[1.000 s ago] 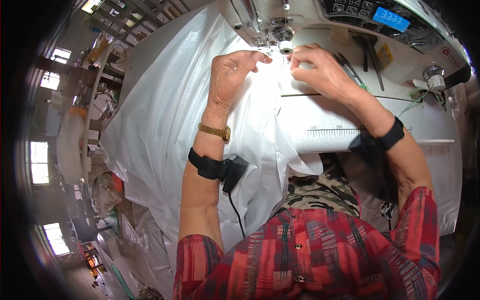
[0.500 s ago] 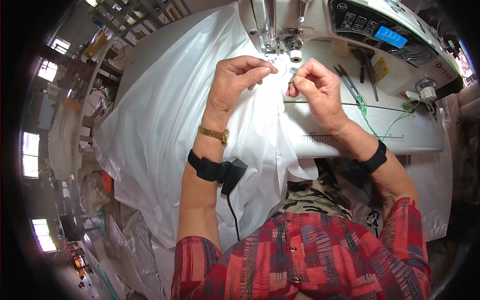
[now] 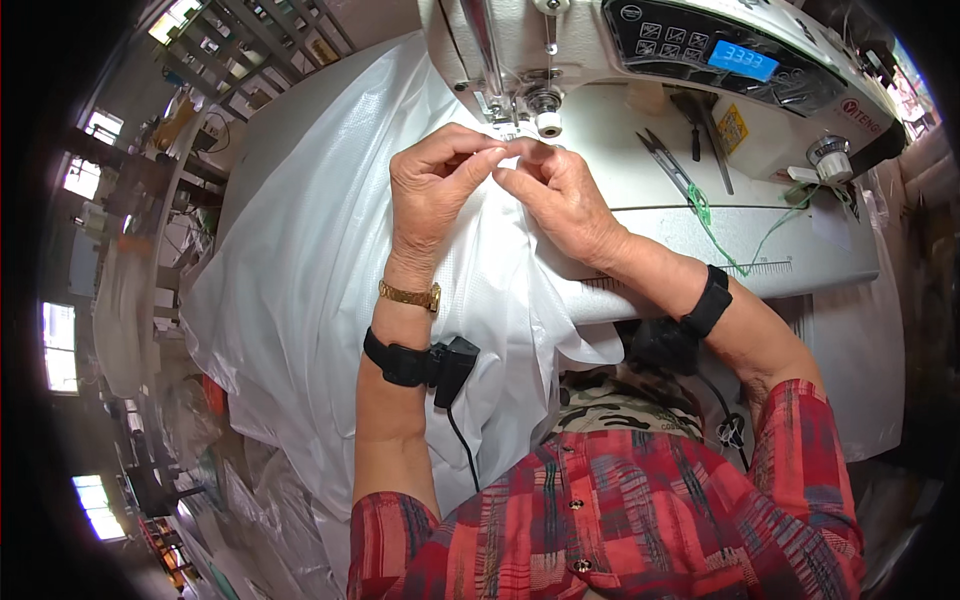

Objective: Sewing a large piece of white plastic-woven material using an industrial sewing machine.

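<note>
My left hand (image 3: pixel 432 195) is closed in a pinch, its fingertips meeting those of my right hand (image 3: pixel 572 205), which is also closed. Whatever lies between the fingertips is too small or hidden to name. Both hands are just in front of the needle and presser foot area (image 3: pixel 508 122) of a white sewing machine (image 3: pixel 448 45). Below and left of them, a large white woven plastic sheet (image 3: pixel 300 260) spreads in folds over the table and hangs down at the front. My left forearm passes over this sheet.
Right of the hands lie grey pointed tweezers (image 3: pixel 668 168) with green thread (image 3: pixel 699 205) around one end, and a black-handled screwdriver (image 3: pixel 695 142). A lit control panel (image 3: pixel 742 60) is on the machine's arm. A printed ruler scale (image 3: pixel 760 267) runs along the bed's front.
My right hand has moved left to meet my left hand at the fingertips; before, they were apart. The view has shifted slightly, with more of the machine's head showing.
</note>
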The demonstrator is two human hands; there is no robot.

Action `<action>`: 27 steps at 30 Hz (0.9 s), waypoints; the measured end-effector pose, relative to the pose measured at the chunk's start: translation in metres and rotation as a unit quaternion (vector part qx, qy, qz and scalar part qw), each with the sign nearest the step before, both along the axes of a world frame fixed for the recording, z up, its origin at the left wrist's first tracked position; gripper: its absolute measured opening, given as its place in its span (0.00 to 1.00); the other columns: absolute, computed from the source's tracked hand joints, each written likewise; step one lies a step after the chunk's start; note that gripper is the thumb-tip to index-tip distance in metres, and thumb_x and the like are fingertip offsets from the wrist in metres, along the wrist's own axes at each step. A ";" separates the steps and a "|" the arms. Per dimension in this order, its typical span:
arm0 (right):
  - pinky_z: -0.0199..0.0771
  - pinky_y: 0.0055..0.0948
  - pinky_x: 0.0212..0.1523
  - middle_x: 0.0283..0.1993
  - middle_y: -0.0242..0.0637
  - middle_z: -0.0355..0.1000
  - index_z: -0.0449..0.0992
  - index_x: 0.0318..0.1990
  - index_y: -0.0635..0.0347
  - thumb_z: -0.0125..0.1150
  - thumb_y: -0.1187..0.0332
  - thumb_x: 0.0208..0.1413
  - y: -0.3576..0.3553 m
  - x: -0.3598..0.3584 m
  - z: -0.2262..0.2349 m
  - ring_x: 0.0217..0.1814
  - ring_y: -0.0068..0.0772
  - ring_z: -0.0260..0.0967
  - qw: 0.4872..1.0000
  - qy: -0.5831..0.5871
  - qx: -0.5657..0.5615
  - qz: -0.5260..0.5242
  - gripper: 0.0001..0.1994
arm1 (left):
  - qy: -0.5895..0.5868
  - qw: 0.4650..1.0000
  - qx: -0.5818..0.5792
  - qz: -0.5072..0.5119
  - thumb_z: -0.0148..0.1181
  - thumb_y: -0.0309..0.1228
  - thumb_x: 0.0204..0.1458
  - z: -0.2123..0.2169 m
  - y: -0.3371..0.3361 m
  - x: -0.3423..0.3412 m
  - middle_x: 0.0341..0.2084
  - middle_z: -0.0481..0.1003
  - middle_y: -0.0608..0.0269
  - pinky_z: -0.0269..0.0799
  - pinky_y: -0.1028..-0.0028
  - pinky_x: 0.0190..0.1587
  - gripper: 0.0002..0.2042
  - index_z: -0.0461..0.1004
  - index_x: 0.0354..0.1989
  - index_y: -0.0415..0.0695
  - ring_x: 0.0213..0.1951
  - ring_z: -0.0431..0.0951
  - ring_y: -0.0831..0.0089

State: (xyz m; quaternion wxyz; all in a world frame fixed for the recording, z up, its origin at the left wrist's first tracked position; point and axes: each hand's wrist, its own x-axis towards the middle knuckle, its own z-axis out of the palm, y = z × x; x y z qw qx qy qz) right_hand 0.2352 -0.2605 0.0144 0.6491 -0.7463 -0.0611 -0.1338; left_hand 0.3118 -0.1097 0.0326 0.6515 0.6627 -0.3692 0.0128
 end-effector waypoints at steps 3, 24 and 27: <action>0.61 0.26 0.26 0.21 0.29 0.66 0.77 0.40 0.69 0.57 0.66 0.58 0.000 0.003 -0.005 0.24 0.18 0.57 0.998 -0.005 0.049 -0.029 0.12 | 0.019 1.000 -0.016 0.009 0.66 0.21 0.51 -0.001 -0.007 -0.001 0.24 0.76 0.68 0.66 0.84 0.29 0.03 0.80 0.33 0.37 0.26 0.71 0.86; 0.65 0.32 0.26 0.24 0.34 0.74 0.78 0.26 0.63 0.73 0.68 0.43 0.008 0.063 -0.014 0.25 0.23 0.65 0.945 0.186 0.186 -0.197 0.10 | -0.138 0.980 0.011 0.146 0.64 0.20 0.53 -0.013 -0.013 0.008 0.25 0.75 0.72 0.68 0.86 0.31 0.02 0.78 0.33 0.37 0.28 0.73 0.87; 0.65 0.31 0.25 0.21 0.32 0.71 0.77 0.27 0.62 0.73 0.67 0.44 0.003 0.057 -0.009 0.25 0.23 0.65 0.945 0.208 0.198 -0.155 0.10 | -0.149 0.977 0.011 0.150 0.65 0.21 0.53 -0.016 -0.013 0.012 0.25 0.75 0.73 0.68 0.86 0.30 0.02 0.78 0.33 0.37 0.28 0.73 0.87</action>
